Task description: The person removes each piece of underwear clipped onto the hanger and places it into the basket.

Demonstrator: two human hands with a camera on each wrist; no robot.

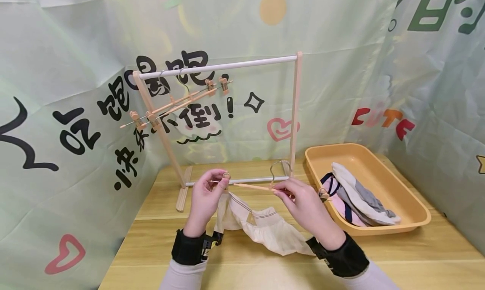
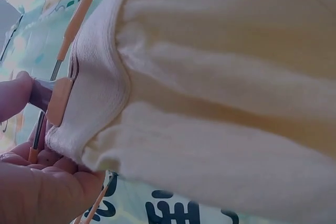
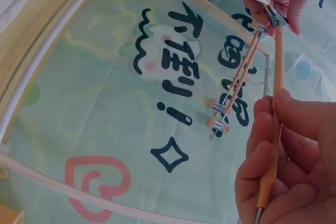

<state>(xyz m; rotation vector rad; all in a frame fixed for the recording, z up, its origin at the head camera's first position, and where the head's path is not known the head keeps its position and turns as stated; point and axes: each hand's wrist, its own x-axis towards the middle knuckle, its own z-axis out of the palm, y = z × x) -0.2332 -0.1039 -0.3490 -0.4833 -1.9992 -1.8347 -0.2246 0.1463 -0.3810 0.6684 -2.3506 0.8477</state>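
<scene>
My left hand point(image 1: 204, 197) pinches a clip point(image 2: 60, 102) at the left end of a clip hanger point(image 1: 251, 186). In the left wrist view, the clip sits on the waistband of a small cream garment point(image 2: 210, 72), thumb against its metal part. The garment point(image 1: 265, 235) hangs from that end and droops over the table. My right hand point(image 1: 305, 203) grips the hanger's wooden bar point(image 3: 279, 72), fingers curled round it in the right wrist view. The metal hook point(image 1: 272, 168) points upward, while the clip at the right end point(image 1: 323, 194) holds no cloth.
Behind my hands stands a rack with a white top rail point(image 1: 235, 65) and wooden posts point(image 1: 295, 109). Two clip hangers point(image 1: 182, 104) hang at its left. On the right, a yellow tray point(image 1: 413, 201) holds folded grey, white and pink clothes point(image 1: 360, 197). Printed cloth point(image 1: 242, 25) surrounds the table point(image 1: 151, 248).
</scene>
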